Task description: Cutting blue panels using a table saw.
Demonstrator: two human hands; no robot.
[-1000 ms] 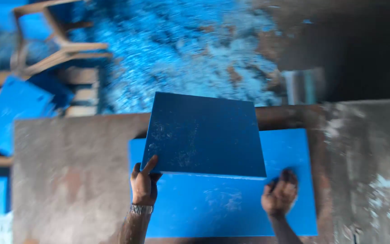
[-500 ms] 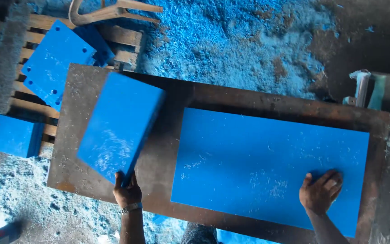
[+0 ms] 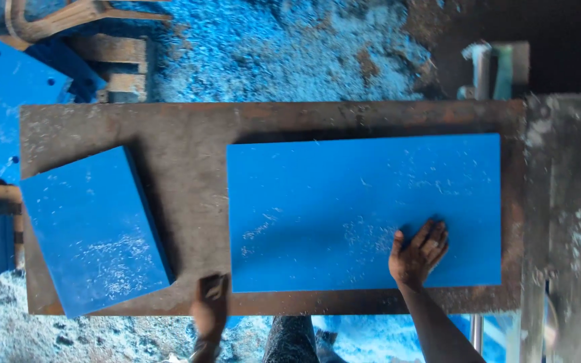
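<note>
**Two blue plastic slabs on a rusted metal table, seen from above**

The large flat rectangular blue plastic slab (image 3: 364, 212) is being pressed down by the right hand (image 3: 418, 252), which is lying palm down with the fingers (image 3: 435, 236) spread and flat — nothing is being gripped. This slab is lying level on the right half of the rusty brown metal tabletop (image 3: 189, 134), its long sides running parallel to the table's edges, and pale shavings are scattered across its face.

The left hand (image 3: 210, 302) is being held at the near edge of the tabletop, blurred; whether it is spread or curled cannot be told, and nothing is seen in it. It is positioned between the two slabs, touching neither.

The smaller thick rectangular blue plastic block (image 3: 92, 232) is lying on the left end of the table, turned at a slant, with its left corner overhanging the table's edge — well apart from the large slab.

Beyond the table's left end, a blue plastic plate with drilled holes (image 3: 5, 107) is resting on a wooden pallet (image 3: 119, 64). The floor is covered in blue plastic shavings (image 3: 290, 47).
</note>
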